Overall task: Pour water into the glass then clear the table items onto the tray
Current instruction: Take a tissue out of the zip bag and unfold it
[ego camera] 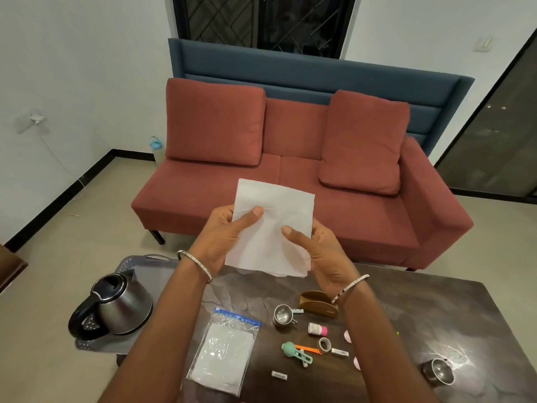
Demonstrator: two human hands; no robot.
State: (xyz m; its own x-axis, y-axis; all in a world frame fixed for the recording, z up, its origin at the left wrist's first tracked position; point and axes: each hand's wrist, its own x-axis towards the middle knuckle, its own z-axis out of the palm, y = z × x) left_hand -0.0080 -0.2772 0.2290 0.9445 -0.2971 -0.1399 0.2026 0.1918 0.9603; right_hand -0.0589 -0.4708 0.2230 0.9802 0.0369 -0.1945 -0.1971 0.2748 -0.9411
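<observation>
While the zip bag (223,353) lies at the tabletop's near edge, a white napkin (273,228) is held above the far edge.
Both the left hand (216,242) and right hand (319,254) pinch it, thumbs in front. It is probably best folded flat, edges matched, before it joins the kettle (116,306) on the tray (154,274) off the left edge.

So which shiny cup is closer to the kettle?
The steel cup beside the brown napkin holder; the other steel cup stands alone, far to the right.
</observation>
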